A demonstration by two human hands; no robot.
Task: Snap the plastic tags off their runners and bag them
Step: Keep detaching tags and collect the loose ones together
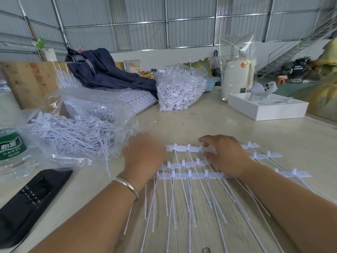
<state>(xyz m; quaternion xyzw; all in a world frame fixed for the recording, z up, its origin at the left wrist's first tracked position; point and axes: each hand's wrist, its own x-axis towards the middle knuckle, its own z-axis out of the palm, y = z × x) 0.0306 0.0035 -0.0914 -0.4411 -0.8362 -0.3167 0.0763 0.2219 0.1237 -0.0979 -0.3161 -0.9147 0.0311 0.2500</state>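
A: Why are the tag strips (189, 175) fanned out flat on the table (209, 121) like that?

B: My guess is so each row of heads can be reached. Three rows lie one behind another, white tails running back toward the person, and both hands sit right on them.

A: And the open bag (78, 132)?

B: It lies just left of the strips, mouth facing them, already heaped with loose tags. Probably kept close so freed pieces can be swept straight in. A second, fuller bag (179, 88) stands well behind the strips.

A: What is the right hand (225, 155) doing?

B: It rests over the right part of the rows, thumb and forefinger pinching a tag head on the far strip (182, 148).

A: The left hand (144, 152)?

B: At the strips' left end, knuckles up, fingers curled under. It seems to grasp that end, but the fingertips are hidden, so I cannot tell for sure.

A: Anything else nearby?

B: A water bottle (11, 148) and a black case (31, 201), both beyond the bag on the left.
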